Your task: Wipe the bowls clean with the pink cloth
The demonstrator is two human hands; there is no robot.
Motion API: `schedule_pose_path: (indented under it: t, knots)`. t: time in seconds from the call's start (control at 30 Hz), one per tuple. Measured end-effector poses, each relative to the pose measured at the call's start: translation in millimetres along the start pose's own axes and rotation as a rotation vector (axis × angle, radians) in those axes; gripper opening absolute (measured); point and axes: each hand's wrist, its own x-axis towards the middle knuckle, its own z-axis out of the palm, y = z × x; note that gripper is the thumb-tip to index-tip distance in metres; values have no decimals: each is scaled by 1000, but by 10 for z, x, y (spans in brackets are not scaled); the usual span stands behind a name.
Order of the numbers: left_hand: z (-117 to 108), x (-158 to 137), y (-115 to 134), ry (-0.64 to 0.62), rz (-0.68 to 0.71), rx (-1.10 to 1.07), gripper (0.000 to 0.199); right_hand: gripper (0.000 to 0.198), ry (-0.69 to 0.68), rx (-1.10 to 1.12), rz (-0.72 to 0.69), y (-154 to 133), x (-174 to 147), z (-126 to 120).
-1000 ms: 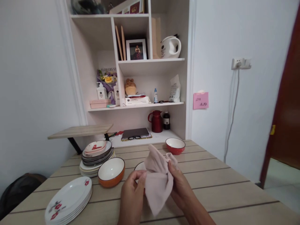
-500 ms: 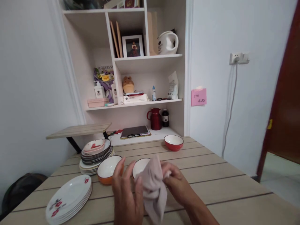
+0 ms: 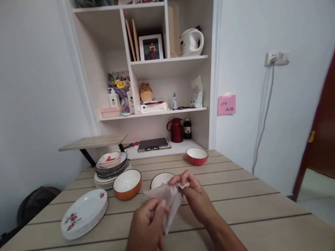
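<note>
A pale pinkish cloth (image 3: pixel 171 200) hangs bunched between my two hands above the table. My left hand (image 3: pixel 149 221) is closed on its lower left part, thumb on top. Higher up on the right, my right hand (image 3: pixel 195 193) pinches a gathered corner. Just behind the cloth stands a bowl with a white inside and dark rim (image 3: pixel 161 178), partly hidden by the cloth and my right hand. An orange bowl (image 3: pixel 127 184) with a white inside is left of it. Farther back on the right sits a red bowl (image 3: pixel 197 157).
A stack of oval white plates with red flowers (image 3: pixel 85 212) lies at the front left. Behind it rises a pile of mixed plates (image 3: pixel 111 170), beside a small raised shelf (image 3: pixel 92 142). A red jug (image 3: pixel 176 130) and a laptop (image 3: pixel 154 143) sit at the back of the wooden table (image 3: pixel 240 205).
My left hand has gone from spread fingers beside the cloth to closed on it. The cloth is pulled out wider between both hands. The view has shifted slightly.
</note>
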Motion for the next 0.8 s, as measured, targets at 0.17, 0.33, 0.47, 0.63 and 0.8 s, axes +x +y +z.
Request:
schedule_pose_path:
  t: [0.17, 0.33, 0.47, 0.63, 0.8]
  knots:
    - [-160, 1, 54, 347, 307, 123, 54, 20, 65, 96, 31, -34, 2, -4]
    - [-58, 73, -180, 298, 848, 513, 65, 15, -3, 147, 93, -55, -43, 44]
    - [30, 46, -293, 302, 563, 516, 37, 62, -64, 155, 142, -58, -44, 39]
    - [-49, 40, -132, 345, 368, 342, 36, 59, -82, 65, 262, -32, -7, 44]
    - [-71, 36, -151, 353, 510, 265, 29, 37, -20, 44, 259, -21, 2, 58]
